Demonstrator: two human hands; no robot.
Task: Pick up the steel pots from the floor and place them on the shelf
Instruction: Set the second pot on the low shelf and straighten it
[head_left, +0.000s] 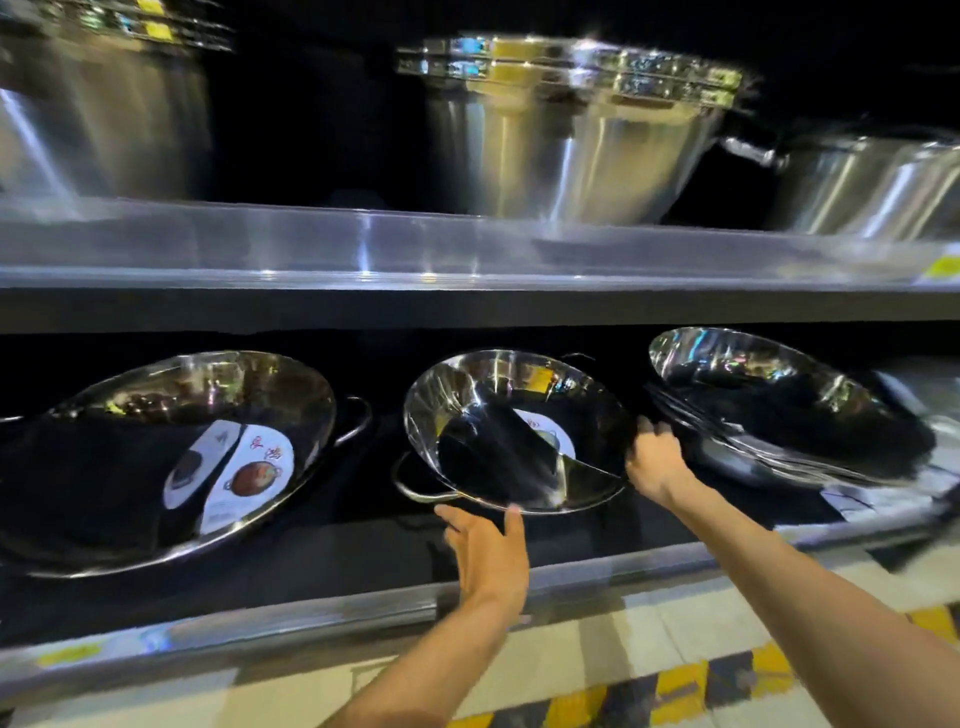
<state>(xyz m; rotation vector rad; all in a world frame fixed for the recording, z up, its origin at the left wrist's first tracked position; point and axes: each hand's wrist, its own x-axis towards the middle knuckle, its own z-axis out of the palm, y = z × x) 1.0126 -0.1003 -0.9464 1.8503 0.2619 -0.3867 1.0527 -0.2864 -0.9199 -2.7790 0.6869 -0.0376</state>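
A shiny steel pot (467, 395) with two loop handles and a divider inside sits tilted on the dark lower shelf (363, 551), in the middle. My right hand (654, 462) has its fingers curled on the pot's right rim. Just under the front rim is my left hand (488, 551), palm up and fingers spread, its thumb touching the rim's edge. A wider steel pot (208, 384) with a paper label lies to the left. A stack of several steel pots (753, 374) leans at the right.
On the upper shelf (311, 244) stand large deep steel pots: one at the left (104, 114), a stacked pair in the middle (571, 156), another at the right (857, 182). Below the shelf edge is a pale tiled floor (597, 660) with a yellow-black stripe (675, 696).
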